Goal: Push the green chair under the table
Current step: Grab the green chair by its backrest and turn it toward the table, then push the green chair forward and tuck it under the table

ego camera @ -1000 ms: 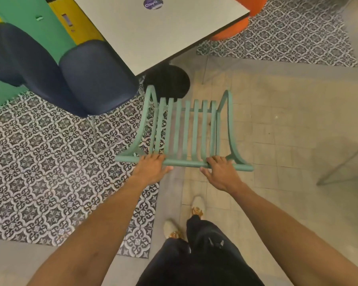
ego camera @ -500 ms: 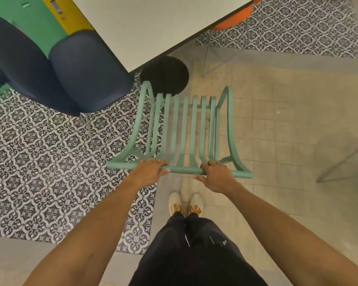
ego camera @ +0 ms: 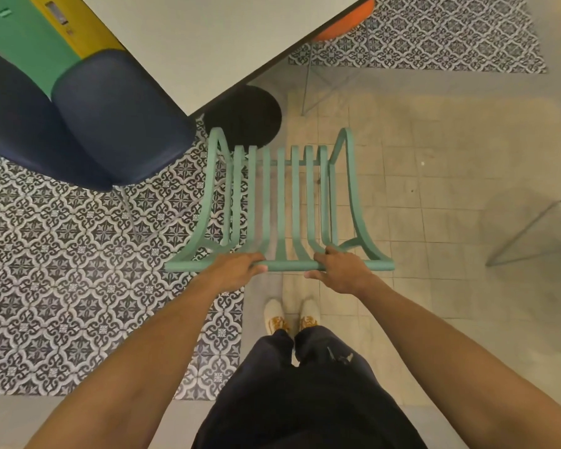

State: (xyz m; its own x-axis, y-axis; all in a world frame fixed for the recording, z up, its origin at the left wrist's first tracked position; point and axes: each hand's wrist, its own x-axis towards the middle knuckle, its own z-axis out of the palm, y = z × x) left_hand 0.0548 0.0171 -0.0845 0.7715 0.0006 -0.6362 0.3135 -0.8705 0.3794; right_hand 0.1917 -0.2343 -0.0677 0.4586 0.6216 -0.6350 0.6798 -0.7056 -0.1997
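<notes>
The green slatted chair stands on the floor right in front of me, its seat facing the table. My left hand and my right hand both grip the top rail of its backrest, a little apart. The white table fills the upper middle, its corner pointing toward the chair. The chair's front edge sits just short of that corner, beside the table's round black base. The chair's legs are hidden beneath the seat.
A dark blue chair stands close on the left, tucked by the table, with another behind it. An orange chair is at the table's far side. A thin metal chair frame stands right. My feet are behind the green chair.
The green chair has shifted slightly and sits squarer to me, its front near the table's black base. My feet came together behind it. Both hands kept their grip on the rail.
</notes>
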